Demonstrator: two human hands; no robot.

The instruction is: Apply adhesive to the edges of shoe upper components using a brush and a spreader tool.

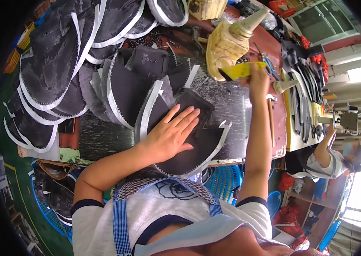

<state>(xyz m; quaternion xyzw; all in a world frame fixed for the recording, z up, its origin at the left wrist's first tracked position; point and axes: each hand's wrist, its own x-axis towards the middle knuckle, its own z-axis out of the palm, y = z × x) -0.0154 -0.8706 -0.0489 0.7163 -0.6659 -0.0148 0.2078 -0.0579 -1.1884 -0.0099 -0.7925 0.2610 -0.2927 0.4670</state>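
Note:
My left hand (169, 134) lies flat, fingers spread, on a black fabric shoe-upper piece (208, 147) with a white taped, stitched curved edge. That piece rests at the near edge of the worktable. Farther off to the right, my right hand (257, 81) is closed on a flat yellow tool with a black end (241, 71); its exact kind cannot be made out. The tool is in front of a glue-crusted yellow bottle (227, 45) with a long cone spout. More black pieces with white edges (131, 81) overlap just beyond my left hand.
Large stacks of black pieces (52, 64) cover the table's left side. Blue-handled scissors (267, 64), a second cone nozzle (285, 86) and a hammer (271, 115) lie right of my right arm. Blue baskets (225, 181) stand below the table edge. Another person (329, 158) works at far right.

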